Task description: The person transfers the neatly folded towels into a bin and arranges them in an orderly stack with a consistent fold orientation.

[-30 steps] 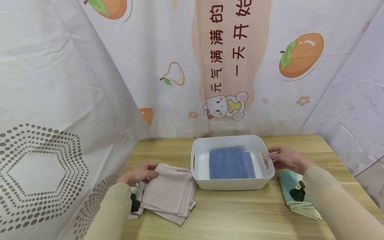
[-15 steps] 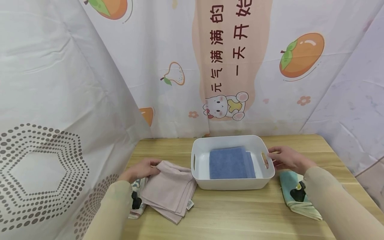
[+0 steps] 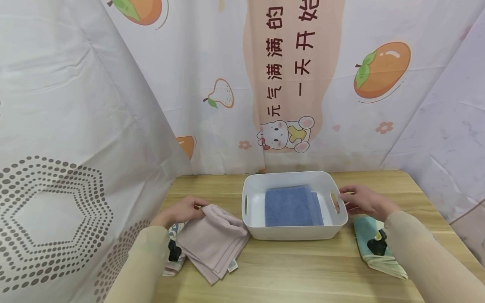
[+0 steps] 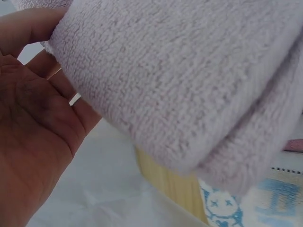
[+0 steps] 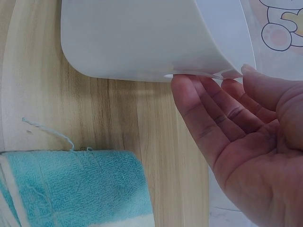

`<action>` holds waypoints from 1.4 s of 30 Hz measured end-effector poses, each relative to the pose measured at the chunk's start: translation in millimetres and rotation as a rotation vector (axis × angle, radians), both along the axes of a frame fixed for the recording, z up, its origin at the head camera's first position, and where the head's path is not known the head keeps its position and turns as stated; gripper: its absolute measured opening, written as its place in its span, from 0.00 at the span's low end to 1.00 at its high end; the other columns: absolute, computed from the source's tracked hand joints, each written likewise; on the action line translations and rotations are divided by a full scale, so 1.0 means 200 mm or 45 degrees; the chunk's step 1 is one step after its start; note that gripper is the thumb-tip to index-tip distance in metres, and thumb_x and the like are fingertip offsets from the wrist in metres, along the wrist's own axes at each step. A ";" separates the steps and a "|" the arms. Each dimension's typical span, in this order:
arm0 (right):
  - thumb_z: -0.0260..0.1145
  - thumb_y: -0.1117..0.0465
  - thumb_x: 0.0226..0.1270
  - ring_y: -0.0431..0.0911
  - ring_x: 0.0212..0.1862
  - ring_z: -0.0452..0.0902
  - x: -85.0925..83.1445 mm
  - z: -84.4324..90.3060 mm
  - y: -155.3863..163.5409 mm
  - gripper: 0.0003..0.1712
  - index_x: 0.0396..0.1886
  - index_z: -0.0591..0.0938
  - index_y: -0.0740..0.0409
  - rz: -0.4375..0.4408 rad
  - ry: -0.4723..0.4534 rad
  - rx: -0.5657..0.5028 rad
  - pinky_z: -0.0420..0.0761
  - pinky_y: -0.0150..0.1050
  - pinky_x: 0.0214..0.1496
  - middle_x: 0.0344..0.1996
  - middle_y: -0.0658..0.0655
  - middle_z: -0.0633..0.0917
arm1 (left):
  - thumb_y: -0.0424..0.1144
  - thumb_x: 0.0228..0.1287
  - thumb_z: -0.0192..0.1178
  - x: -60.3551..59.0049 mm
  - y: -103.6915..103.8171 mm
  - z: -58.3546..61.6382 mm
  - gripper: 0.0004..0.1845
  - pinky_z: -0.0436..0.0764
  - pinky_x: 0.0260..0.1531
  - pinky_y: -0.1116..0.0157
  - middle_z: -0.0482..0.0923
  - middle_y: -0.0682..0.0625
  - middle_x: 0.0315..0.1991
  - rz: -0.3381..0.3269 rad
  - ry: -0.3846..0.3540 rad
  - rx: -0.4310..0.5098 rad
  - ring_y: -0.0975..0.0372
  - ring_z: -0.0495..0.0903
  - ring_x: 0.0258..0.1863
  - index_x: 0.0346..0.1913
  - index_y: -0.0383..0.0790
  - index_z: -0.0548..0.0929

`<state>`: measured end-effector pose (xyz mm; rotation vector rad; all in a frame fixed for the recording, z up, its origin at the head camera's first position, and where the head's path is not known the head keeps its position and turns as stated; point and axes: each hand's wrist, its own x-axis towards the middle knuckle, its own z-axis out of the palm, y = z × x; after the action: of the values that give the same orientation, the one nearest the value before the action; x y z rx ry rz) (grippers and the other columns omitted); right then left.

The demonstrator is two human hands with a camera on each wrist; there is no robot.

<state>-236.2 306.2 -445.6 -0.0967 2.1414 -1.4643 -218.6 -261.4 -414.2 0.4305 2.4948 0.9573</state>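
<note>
On table: left hand [image 3: 181,210] pinches pink towel [image 3: 214,242] edge, lifting it; right hand [image 3: 361,201], fingers relaxed, steadies white basket [image 3: 295,232] rim.

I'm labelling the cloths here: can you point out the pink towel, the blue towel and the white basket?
pink towel [image 3: 214,240], head view, middle of its folded top face.
blue towel [image 3: 291,206], head view, centre of the fold lying in the basket.
white basket [image 3: 295,232], head view, its near outer wall.
</note>
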 end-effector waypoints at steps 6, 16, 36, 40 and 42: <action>0.54 0.60 0.83 0.50 0.44 0.84 0.00 0.00 0.00 0.30 0.71 0.61 0.80 0.001 -0.004 0.003 0.86 0.44 0.48 0.45 0.61 0.86 | 0.30 0.64 0.60 0.01 0.07 0.05 0.16 0.79 0.43 0.63 0.86 0.51 0.47 -0.126 0.028 -0.008 0.61 0.79 0.41 0.49 0.48 0.90; 0.53 0.60 0.83 0.49 0.44 0.84 0.00 -0.01 0.00 0.30 0.71 0.61 0.80 0.001 -0.003 -0.021 0.86 0.42 0.47 0.44 0.60 0.87 | 0.30 0.63 0.61 0.01 0.19 0.10 0.19 0.79 0.48 0.61 0.86 0.50 0.52 -0.232 0.060 -0.040 0.61 0.79 0.48 0.54 0.46 0.89; 0.54 0.61 0.82 0.50 0.44 0.85 0.00 0.02 0.00 0.28 0.69 0.64 0.80 -0.007 0.030 0.037 0.86 0.47 0.49 0.44 0.61 0.86 | 0.29 0.65 0.58 0.01 0.31 0.13 0.20 0.78 0.47 0.63 0.86 0.56 0.46 -0.302 0.018 0.122 0.62 0.78 0.44 0.53 0.51 0.90; 0.56 0.61 0.81 0.51 0.43 0.85 0.00 0.02 -0.01 0.27 0.67 0.66 0.80 -0.015 0.052 0.079 0.86 0.49 0.50 0.44 0.62 0.87 | 0.30 0.65 0.59 0.01 0.32 0.13 0.19 0.78 0.43 0.65 0.85 0.57 0.43 -0.312 0.042 0.120 0.63 0.77 0.40 0.52 0.52 0.90; 0.56 0.61 0.81 0.51 0.43 0.85 0.00 0.03 -0.01 0.27 0.66 0.67 0.79 -0.019 0.066 0.111 0.86 0.51 0.50 0.44 0.63 0.86 | 0.30 0.65 0.60 0.01 0.33 0.13 0.18 0.78 0.42 0.65 0.85 0.57 0.42 -0.309 0.047 0.126 0.63 0.77 0.39 0.52 0.51 0.90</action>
<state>-236.3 304.1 -440.0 -0.0880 2.2490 -1.3885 -216.9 -196.1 -388.9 0.7693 2.3651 0.9838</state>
